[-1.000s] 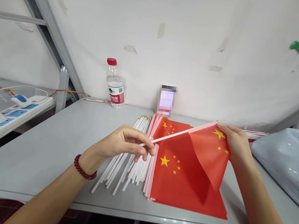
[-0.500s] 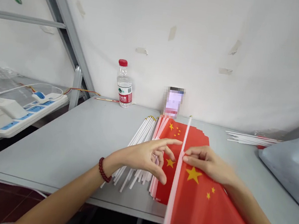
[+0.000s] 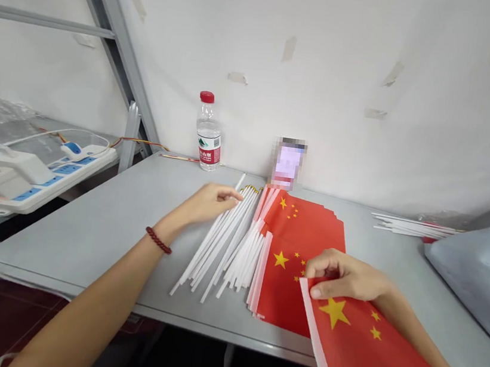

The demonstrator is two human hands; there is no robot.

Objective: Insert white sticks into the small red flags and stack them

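Note:
With bent fingers and thumb, my right hand grips a red flag with yellow stars near the top of its white sleeve. No rod shows above that sleeve, and the flag's lower part runs out of view. My left hand has its thumb and forefinger closed on a white flag rod, whose upper end sticks out past the fingertips. Beneath and beside this hand lies a bundle of white rods, several with gold tips. Right of the bundle, a stack of red flags lies flat, white sleeves towards the rods.
A water bottle and a blurred phone stand by the wall. More white rods lie at right, beside a grey plastic bag. A power strip with plugs sits at left. The grey table's front edge runs below.
My left hand has moved left from the held flag to the rod bundle and closed on a rod. My right hand has lowered and tilted the flag; the rod above its sleeve no longer shows.

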